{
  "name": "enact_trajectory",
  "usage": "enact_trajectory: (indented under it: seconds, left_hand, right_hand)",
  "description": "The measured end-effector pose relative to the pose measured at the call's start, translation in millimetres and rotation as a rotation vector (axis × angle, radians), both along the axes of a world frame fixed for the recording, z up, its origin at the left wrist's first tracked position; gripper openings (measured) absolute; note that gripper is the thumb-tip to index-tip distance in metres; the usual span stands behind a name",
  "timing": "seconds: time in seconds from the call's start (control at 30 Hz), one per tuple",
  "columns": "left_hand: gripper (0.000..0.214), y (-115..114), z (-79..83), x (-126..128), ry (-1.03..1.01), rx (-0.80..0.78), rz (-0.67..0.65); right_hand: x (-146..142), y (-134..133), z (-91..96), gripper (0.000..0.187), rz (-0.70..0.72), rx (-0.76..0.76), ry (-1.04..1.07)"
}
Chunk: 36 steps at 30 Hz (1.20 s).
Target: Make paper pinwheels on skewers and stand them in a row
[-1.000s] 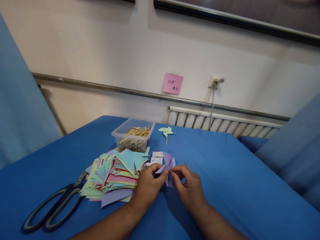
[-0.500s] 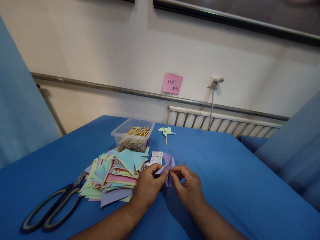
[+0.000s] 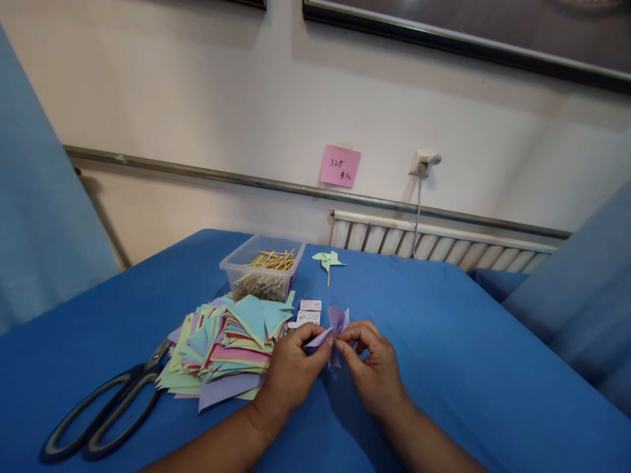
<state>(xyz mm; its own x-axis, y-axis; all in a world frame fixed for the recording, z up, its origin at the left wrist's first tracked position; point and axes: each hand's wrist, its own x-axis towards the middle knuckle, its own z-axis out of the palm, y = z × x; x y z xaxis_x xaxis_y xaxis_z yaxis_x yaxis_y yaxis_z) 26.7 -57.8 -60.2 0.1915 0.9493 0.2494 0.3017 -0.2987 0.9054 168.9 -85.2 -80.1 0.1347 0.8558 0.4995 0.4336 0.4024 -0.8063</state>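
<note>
A purple paper pinwheel, its blades folded up, is held between my two hands above the blue cloth. My left hand pinches it from the left, thumb and forefinger near its centre. From the right, my right hand closes thumb and forefinger at the same centre; whether something small sits between those fingertips I cannot make out. Close by my left hand lies a heap of cut coloured paper. Two small white boxes stand just behind the hands.
A clear plastic tub of thin wooden sticks stands behind the paper heap. A green paper pinwheel on a stick lies at the back. Large black-handled scissors rest at the left. A radiator runs along the wall.
The purple paper has turned slightly between my fingers, and its upper blades now spread differently. Both hands stay in nearly the same place.
</note>
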Motion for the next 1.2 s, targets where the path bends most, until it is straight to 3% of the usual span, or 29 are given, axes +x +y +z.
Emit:
enact_trajectory:
  seconds: [0.17, 0.5, 0.83, 1.2]
  left_hand:
    - [0.016, 1.1, 0.8, -0.5, -0.006, -0.022, -0.015]
    - [0.017, 0.0, 0.1, -0.7, -0.001, -0.033, -0.050]
    - [0.017, 0.7, -3.6, -2.4, -0.006, -0.046, -0.101]
    - [0.015, 1.2, 0.0, -4.4, -0.012, -0.074, -0.188]
  right_hand:
    - [4.2, 2.7, 0.5, 0.006, -0.007, 0.061, 0.010]
    - [7.0, 5.1, -1.1, 0.046, 0.050, -0.072, 0.122]
    - [11.9, 6.7, 7.2, 0.018, 0.188, -0.154, 0.141]
    - [27.9, 8.6, 10.7, 0.015, 0.269, -0.055, -0.034]
